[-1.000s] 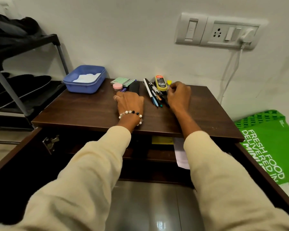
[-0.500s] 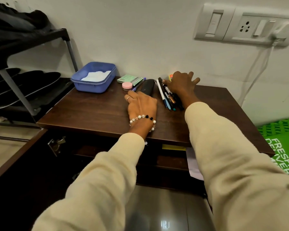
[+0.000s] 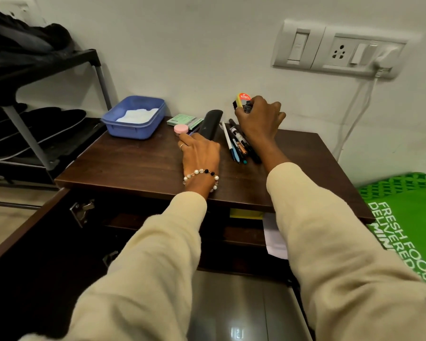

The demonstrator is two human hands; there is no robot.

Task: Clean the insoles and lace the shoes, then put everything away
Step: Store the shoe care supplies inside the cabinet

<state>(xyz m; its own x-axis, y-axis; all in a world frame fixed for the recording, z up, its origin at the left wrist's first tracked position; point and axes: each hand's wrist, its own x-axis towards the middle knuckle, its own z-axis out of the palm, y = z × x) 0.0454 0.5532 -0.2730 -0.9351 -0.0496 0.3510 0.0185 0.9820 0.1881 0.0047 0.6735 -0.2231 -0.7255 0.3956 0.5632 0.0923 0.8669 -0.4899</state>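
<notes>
Right hand (image 3: 257, 119): grip closed around the shoe polish sponge (image 3: 242, 102), fingers curled over its dark lower body, yellow top and red label showing above the knuckles. Sponge raised off the worktop (image 3: 138, 163), near the wall, just above the far end of the pens (image 3: 237, 143).

Left hand (image 3: 201, 153): grip relaxed, holding nothing, palm down on the worktop, fingertips touching or just beside the pink jar (image 3: 181, 129) and the black case (image 3: 210, 124). Contact cannot be confirmed.

Step in hand, as judged: retrieval of the sponge for storage.

Procedure:
- Hold the sponge by its body, not by the applicator face. Which end carries the applicator cannot be told.
- Lift straight up before drawing back, to clear the pens directly beneath the wrist.
- Keep the left hand flat as a brace; avoid nudging the pink jar toward the worktop edge.
- Keep clear of the white cable (image 3: 354, 114) hanging from the wall socket (image 3: 342, 51).

Surroundings, from the grip outward: green card (image 3: 182, 119) behind the jar; blue tray (image 3: 135, 119) with white cloth at the left rear corner; open cabinet below the worktop, door (image 3: 35, 230) swung out at left; shoe rack (image 3: 47, 99) with dark soles farther left; green bag (image 3: 403, 217) on the floor at right.
</notes>
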